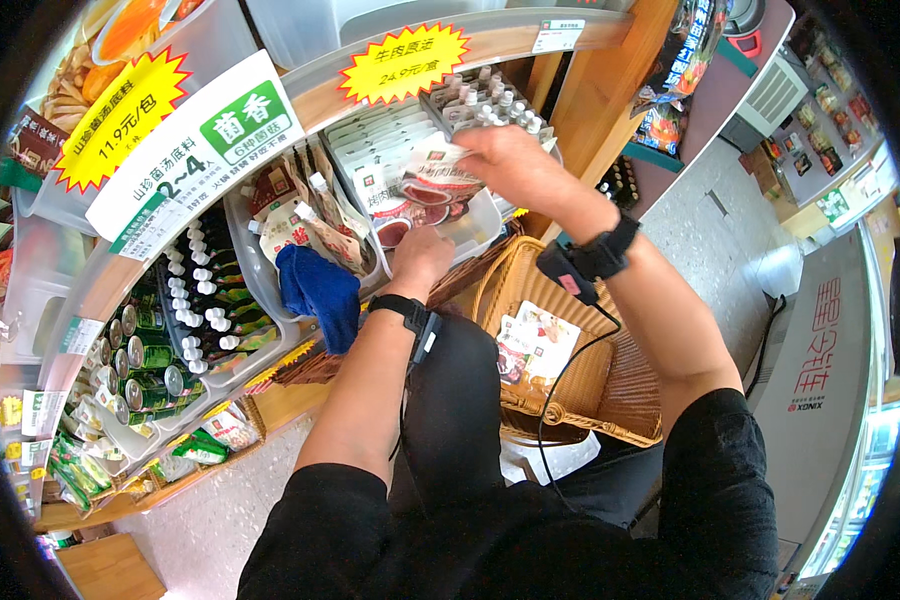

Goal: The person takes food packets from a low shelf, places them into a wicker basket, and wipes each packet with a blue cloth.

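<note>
My right hand (506,161) grips the upper corner of a flat printed food packet (436,180), raised over a clear plastic bin (486,225). In that bin, a row of similar flat packets (381,135) stands on edge towards the back. More packets lie at its front, partly covered by the raised one. My left hand (422,259) reaches over the bin's front edge beside these front packets; its fingertips are hidden, so I cannot tell whether it grips one. A black strap with a device sits on each wrist.
A wicker basket (607,386) near my knees holds a few packets (547,337). Left of the bin, a blue cloth (319,292) drapes over a tub of spouted pouches (292,225). Bottles (195,292) and cans (146,352) fill the shelf further left. A cable hangs from my right wrist.
</note>
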Demonstrator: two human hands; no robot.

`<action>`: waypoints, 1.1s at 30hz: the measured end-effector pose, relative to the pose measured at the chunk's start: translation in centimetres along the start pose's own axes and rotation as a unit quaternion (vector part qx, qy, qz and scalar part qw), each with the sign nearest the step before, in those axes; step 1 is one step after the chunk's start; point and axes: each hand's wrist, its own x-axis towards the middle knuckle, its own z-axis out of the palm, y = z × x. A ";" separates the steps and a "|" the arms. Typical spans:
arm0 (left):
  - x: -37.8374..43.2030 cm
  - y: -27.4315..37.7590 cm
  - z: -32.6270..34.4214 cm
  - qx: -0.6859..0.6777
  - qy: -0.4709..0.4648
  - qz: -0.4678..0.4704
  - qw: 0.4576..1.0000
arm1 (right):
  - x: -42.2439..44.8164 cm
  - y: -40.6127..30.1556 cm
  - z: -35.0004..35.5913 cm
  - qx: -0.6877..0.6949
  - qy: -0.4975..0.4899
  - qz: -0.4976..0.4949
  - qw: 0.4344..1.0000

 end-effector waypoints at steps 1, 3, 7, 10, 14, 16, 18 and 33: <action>-0.1 0.4 -0.1 -0.004 -0.010 0.011 1.000 | 0.3 0.4 1.1 -0.032 -0.003 -0.007 0.999; -0.5 0.8 -0.2 -0.019 -0.020 -0.004 1.000 | 0.9 0.9 2.7 -0.090 -0.064 0.009 0.994; -1.1 1.2 -0.6 -0.039 -0.012 -0.017 0.999 | 1.6 1.4 4.5 -0.126 -0.137 0.053 0.981; -1.5 1.4 -1.1 -0.028 -0.008 -0.019 0.999 | 2.0 1.9 5.3 -0.121 -0.191 0.062 0.972; -2.0 1.8 -1.4 -0.029 0.013 -0.018 0.999 | 2.2 2.2 7.2 -0.207 -0.161 0.059 0.963; -2.0 1.8 -1.4 -0.025 0.017 -0.018 0.999 | 2.1 2.5 7.8 -0.237 -0.091 0.011 0.967; -2.0 1.8 -1.5 -0.031 0.025 0.034 0.999 | 2.2 2.7 8.2 -0.245 -0.085 0.005 0.966; -1.3 1.9 -0.2 -0.111 0.052 0.046 0.991 | -3.7 3.8 6.1 0.020 0.150 0.009 0.988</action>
